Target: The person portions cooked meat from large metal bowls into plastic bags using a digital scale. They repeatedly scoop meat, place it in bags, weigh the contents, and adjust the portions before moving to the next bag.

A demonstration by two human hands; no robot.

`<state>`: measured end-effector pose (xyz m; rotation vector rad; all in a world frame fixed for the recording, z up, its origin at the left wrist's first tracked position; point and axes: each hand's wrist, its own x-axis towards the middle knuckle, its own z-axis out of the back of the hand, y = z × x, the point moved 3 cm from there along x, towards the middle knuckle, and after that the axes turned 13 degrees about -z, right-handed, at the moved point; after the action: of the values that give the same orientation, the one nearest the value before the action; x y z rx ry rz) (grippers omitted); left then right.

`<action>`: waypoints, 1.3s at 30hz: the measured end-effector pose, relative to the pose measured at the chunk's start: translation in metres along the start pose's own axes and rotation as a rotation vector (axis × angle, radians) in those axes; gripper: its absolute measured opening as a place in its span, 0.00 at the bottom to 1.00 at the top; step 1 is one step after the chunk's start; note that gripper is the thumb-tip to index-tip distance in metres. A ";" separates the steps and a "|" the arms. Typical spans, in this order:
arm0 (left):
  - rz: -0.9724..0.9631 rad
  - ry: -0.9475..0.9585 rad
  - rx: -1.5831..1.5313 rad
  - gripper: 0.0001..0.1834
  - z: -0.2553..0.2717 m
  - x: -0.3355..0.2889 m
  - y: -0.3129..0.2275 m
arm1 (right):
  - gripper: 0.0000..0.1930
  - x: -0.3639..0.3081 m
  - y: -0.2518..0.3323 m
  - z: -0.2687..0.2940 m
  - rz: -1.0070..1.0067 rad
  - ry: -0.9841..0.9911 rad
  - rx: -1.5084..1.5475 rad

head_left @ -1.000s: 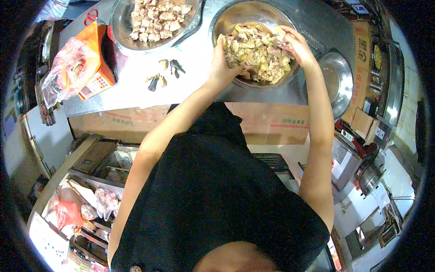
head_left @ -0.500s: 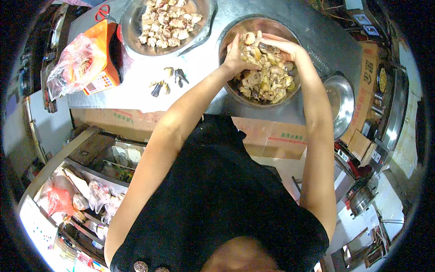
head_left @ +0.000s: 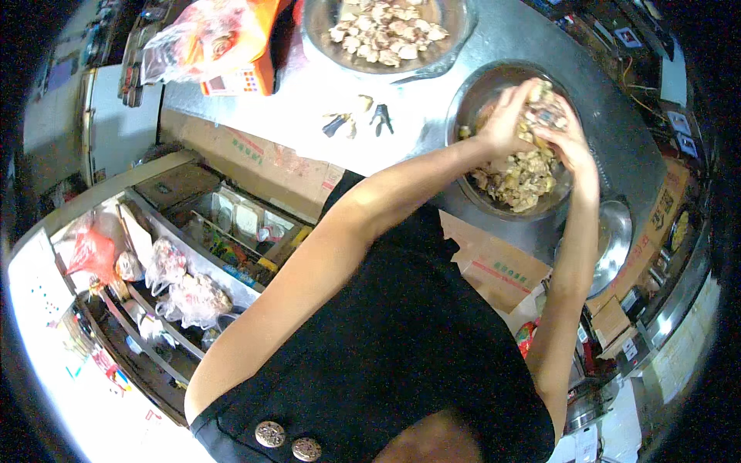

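Observation:
A deep steel bowl [head_left: 457,166] stands at the table's right part, holding chopped meat pieces [head_left: 515,184] that look yellowish and wet, perhaps chicken. Over its far side, my left hand [head_left: 503,127] and my right hand [head_left: 570,141] cup a clump of these meat pieces [head_left: 545,113] between them. The fingers of both hands curve round the clump, somewhat smeared by motion. Further left, a wide steel basin [head_left: 315,38] contains paler chopped pieces [head_left: 386,32]. Small dark and yellowish scraps [head_left: 380,119] lie on the white surface between basin and table edge.
An orange digital scale [head_left: 266,46] with a clear plastic bag [head_left: 202,40] on it is at the far left. A shallow steel bowl [head_left: 614,247] sits right of the deep one. Below the table's left edge is an open-topped cabinet [head_left: 231,212], with bagged goods [head_left: 193,301] nearby.
The whole view has swung, so the table's things appear further right. My hands have drawn together, cupping a clump of meat pieces above the rest.

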<state>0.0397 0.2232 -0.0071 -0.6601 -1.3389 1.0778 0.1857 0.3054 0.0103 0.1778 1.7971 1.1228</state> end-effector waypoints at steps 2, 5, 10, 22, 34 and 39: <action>-0.048 0.000 -0.030 0.62 0.001 0.008 -0.020 | 0.40 -0.016 0.007 0.002 0.068 -0.013 0.059; -0.086 -0.025 -0.066 0.61 0.006 0.012 -0.040 | 0.39 -0.037 0.028 -0.011 0.087 -0.048 0.042; -0.114 -0.036 -0.085 0.62 0.024 0.010 -0.059 | 0.39 -0.054 0.040 -0.028 0.131 -0.169 -0.053; -0.296 -0.163 0.083 0.60 0.174 -0.026 -0.089 | 0.40 -0.033 0.086 -0.179 0.295 0.005 -0.207; -0.006 -0.185 0.174 0.55 0.257 -0.168 -0.002 | 0.36 0.044 -0.015 -0.313 0.212 0.140 -0.264; -0.072 -0.096 0.582 0.53 0.256 -0.188 0.010 | 0.32 0.057 -0.050 -0.309 0.413 -0.002 -0.604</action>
<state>-0.1907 0.0093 -0.0545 -0.1286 -1.0418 1.3709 -0.0696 0.1200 -0.0329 0.1896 1.3722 1.9048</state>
